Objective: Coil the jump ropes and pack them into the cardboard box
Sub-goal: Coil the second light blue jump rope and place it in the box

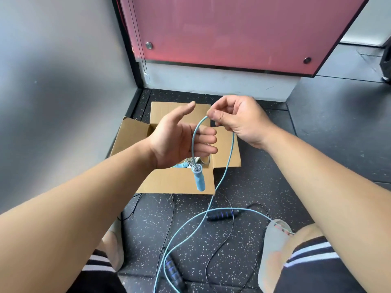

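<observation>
The right hand, at centre frame, pinches the thin light-blue jump rope between thumb and forefinger. From the pinch one strand drops to the rope's light-blue foam handle, which hangs free just below the left hand. That hand is loosely spread, thumb up, fingers gently bent behind the strand and gripping nothing. Beneath both hands sits the open brown cardboard box. The other strand trails to the speckled dark floor at lower centre, crossing a black jump rope with blue-ringed handles.
</observation>
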